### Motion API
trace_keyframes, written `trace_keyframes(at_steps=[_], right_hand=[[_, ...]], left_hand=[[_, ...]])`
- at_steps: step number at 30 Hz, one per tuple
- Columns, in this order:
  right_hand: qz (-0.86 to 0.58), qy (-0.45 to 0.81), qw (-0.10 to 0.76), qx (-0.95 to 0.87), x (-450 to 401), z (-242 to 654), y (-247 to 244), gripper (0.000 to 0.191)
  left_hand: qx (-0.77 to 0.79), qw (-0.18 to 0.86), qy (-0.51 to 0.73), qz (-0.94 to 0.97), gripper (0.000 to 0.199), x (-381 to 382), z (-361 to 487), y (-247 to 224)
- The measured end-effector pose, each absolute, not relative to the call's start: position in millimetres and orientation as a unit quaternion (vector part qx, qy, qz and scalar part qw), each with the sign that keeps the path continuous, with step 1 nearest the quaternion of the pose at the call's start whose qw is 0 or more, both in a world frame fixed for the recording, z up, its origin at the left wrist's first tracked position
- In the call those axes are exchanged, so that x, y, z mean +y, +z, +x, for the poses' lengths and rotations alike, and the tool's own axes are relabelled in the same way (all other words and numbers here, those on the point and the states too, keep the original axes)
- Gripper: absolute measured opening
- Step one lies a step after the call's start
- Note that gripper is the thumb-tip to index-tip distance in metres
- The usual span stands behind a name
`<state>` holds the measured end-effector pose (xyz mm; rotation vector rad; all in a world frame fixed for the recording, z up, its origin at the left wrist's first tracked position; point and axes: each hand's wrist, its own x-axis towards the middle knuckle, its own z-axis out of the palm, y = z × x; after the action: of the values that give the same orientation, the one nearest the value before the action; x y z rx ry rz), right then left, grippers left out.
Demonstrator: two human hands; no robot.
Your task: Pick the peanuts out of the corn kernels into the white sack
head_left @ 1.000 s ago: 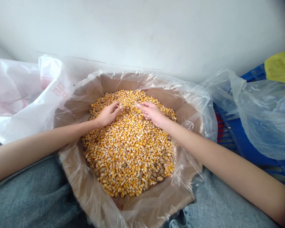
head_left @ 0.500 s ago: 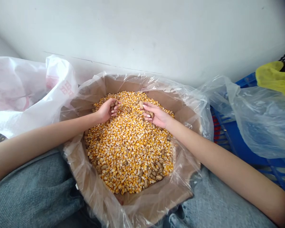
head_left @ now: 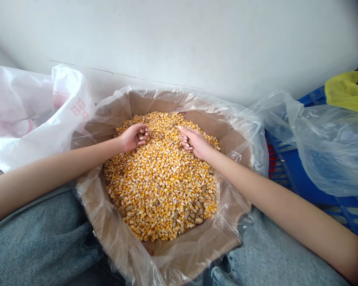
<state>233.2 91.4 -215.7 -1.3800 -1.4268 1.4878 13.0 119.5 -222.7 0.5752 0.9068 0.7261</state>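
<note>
brown, knobbly peanuts (head_left: pixel 142 131) sit in the curled left hand (head_left: pixel 131 138); the right hand (head_left: pixel 197 143) is half-curled over yellow-white corn kernels (head_left: pixel 164 174), any contents hidden.

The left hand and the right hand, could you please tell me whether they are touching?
Apart: the head view shows a gap with corn between the left hand and right hand.

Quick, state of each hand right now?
Left hand: curled closed, holding at least one peanut.
Right hand: partly curled over the corn kernels; contents cannot be told.
</note>
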Motion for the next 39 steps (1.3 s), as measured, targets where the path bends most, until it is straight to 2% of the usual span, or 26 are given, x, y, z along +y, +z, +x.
trace_keyframes(at_steps=[2,4,7,10,21,25,30,36,39], right_hand=[[-0.554,0.427,0.297,-0.65,89.1,233.3,-219.1,0.033],[-0.55,0.293,0.226,-0.748,85.5,232.6,-220.2,0.027],[-0.546,0.182,0.104,-0.811,81.2,230.8,-220.3,0.032],[-0.55,0.16,0.059,-0.817,81.0,230.2,-221.6,0.035],[-0.554,0.158,0.057,-0.816,81.5,230.8,-221.7,0.032],[-0.552,0.186,0.084,-0.808,80.9,229.8,-220.0,0.031],[-0.54,0.284,0.177,-0.772,83.0,228.4,-219.9,0.029],[-0.496,0.607,0.289,-0.549,88.0,227.7,-215.3,0.023],[-0.465,0.688,0.322,-0.455,90.7,232.0,-208.1,0.027]], left_hand=[[0.428,0.793,0.336,0.274,0.012,118.8,13.5,-223.6],[0.435,0.787,0.336,0.281,0.012,117.9,14.3,-224.5],[0.442,0.78,0.334,0.29,0.01,116.6,15.0,-224.9],[0.444,0.778,0.331,0.296,0.01,115.6,15.3,-223.7],[0.449,0.772,0.326,0.31,0.012,114.2,16.4,-223.0],[0.452,0.77,0.327,0.308,0.012,113.7,16.8,-222.0],[0.455,0.768,0.323,0.315,0.013,113.4,17.6,-222.4],[0.452,0.769,0.314,0.324,0.014,114.8,16.3,-225.6],[0.446,0.769,0.31,0.337,0.014,115.5,14.9,-228.2]])
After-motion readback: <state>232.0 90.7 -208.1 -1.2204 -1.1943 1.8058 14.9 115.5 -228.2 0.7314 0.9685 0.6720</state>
